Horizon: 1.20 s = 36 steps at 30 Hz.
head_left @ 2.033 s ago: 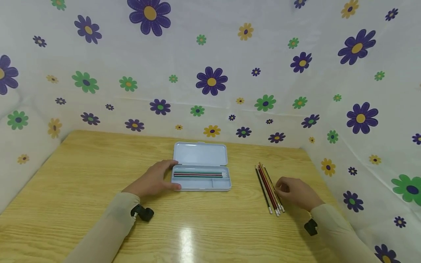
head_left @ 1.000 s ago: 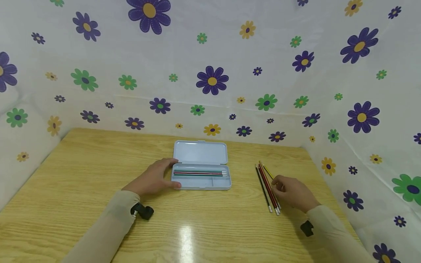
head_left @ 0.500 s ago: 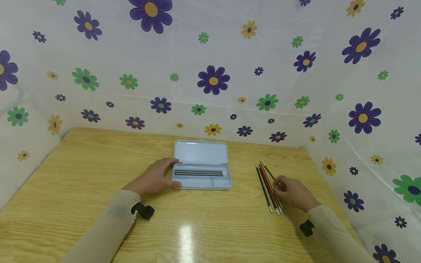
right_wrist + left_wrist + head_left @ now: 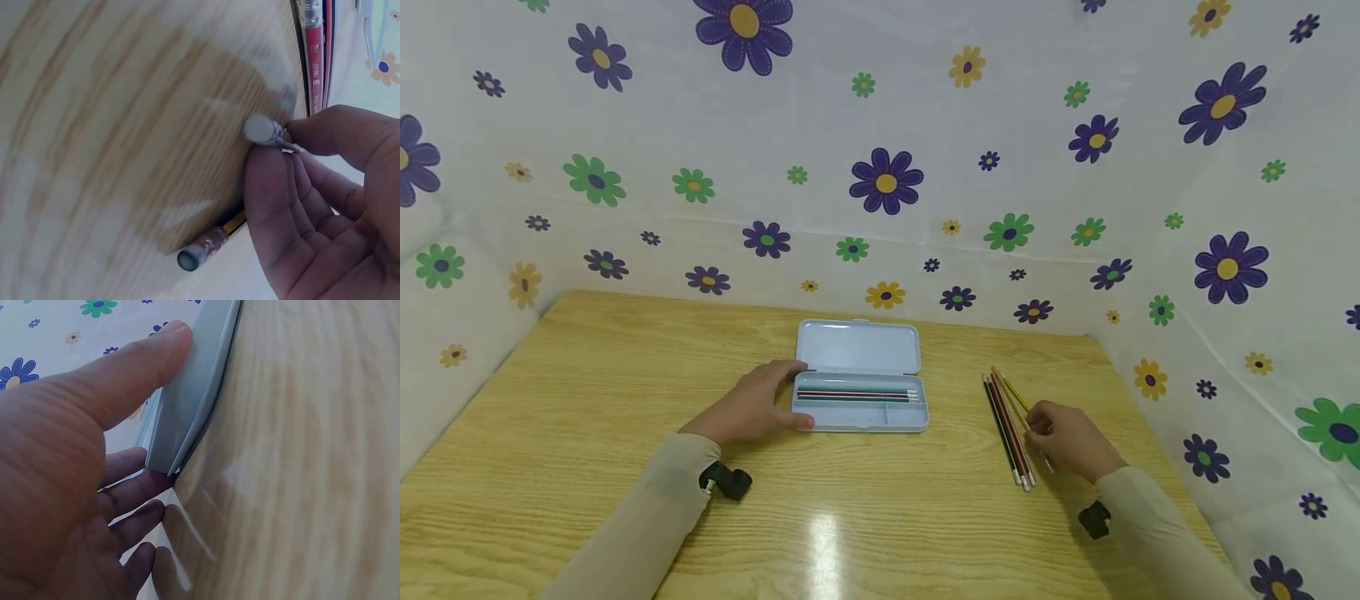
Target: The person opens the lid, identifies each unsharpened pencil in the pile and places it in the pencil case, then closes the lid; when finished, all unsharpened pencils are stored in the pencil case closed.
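Observation:
My left hand (image 4: 752, 407) holds the left end of an open pale blue pencil case (image 4: 842, 419). In the left wrist view the thumb lies along the case wall and fingers reach round its end. Several striped pencils (image 4: 850, 396) lie in the case's long compartment. To the right, my right hand (image 4: 1071, 437) pinches a pencil (image 4: 259, 129) with a white eraser between thumb and index finger. A second pencil (image 4: 203, 247), its eraser grey, passes beside the index finger. Dark green and red pencils (image 4: 1006, 429) lie bunched just left of this hand.
The raised lid (image 4: 857, 347) of the case leans back toward the flowered cloth (image 4: 805, 200) behind the wooden table (image 4: 887, 517). More flowered cloth hangs at both sides. A small black wrist camera (image 4: 726, 481) sits on the left sleeve, another on the right.
The right hand has shifted slightly right over the last half second. The eraser end near its fingers now stands apart from the bunch, and more of a yellow pencil shows. The left hand stays put.

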### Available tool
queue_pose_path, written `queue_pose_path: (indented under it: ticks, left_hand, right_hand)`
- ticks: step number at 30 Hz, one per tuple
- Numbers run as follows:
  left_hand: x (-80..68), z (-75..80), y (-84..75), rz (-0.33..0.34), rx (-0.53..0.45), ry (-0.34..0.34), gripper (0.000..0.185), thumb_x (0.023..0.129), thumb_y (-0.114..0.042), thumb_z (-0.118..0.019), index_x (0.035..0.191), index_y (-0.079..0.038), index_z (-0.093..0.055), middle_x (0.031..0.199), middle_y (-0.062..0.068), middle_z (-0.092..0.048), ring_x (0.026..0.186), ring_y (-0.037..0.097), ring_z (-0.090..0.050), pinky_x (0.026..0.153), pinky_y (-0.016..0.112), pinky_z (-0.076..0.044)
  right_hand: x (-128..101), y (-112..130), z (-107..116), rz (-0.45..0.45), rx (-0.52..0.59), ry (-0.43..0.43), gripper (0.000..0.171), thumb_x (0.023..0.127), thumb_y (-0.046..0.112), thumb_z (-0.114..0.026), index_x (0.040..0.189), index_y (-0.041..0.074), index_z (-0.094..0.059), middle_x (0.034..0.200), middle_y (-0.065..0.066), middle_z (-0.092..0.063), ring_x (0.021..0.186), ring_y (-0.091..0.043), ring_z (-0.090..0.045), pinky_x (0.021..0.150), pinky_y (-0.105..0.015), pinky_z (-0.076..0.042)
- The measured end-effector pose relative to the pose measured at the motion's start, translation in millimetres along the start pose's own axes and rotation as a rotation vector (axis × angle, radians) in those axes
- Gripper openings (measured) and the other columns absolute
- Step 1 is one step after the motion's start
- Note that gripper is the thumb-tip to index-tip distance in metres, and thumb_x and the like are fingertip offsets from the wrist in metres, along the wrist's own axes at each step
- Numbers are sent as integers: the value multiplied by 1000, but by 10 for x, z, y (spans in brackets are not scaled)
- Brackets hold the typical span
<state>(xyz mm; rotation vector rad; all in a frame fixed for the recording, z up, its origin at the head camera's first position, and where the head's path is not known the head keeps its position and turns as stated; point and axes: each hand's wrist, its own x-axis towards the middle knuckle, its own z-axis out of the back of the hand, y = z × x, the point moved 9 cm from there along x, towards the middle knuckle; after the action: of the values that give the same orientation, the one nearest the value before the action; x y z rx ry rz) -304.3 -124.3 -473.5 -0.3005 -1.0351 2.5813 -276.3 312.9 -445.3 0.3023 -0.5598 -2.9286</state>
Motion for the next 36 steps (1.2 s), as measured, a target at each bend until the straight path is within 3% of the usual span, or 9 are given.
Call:
queue_pose_path:
  ticks: [6,17,36]
  left_hand:
    - [-6,-9,-9,-9,-3,-8,96,82,-52,-85,156,-10,-41,161,17,-39,150,41,-32,122,62,-26]
    - [1,-20,4,-8,4,-6,98,81,-54,-85,156,-11,-41,162,15,-39,151,40,-31,123,61,-26]
    - [51,21,55,-5,13,13,99,80,-56,-84,157,-12,-41,163,16,-37,152,42,-29,123,62,-23]
  right_hand:
    - [5,-20,0,-18,-12,-13,17,96,10,-68,109,0,-67,97,-6,-72,88,-22,-69,77,-46,-59]
    - [-33,-25,-1,-2,-17,-37,15,94,8,-65,107,2,-66,94,-4,-70,81,-17,-65,71,-41,-57]
    - [-72,295,308,132,-112,-267,17,97,9,-65,112,3,-68,97,-4,-70,78,-14,-64,60,-32,-52]
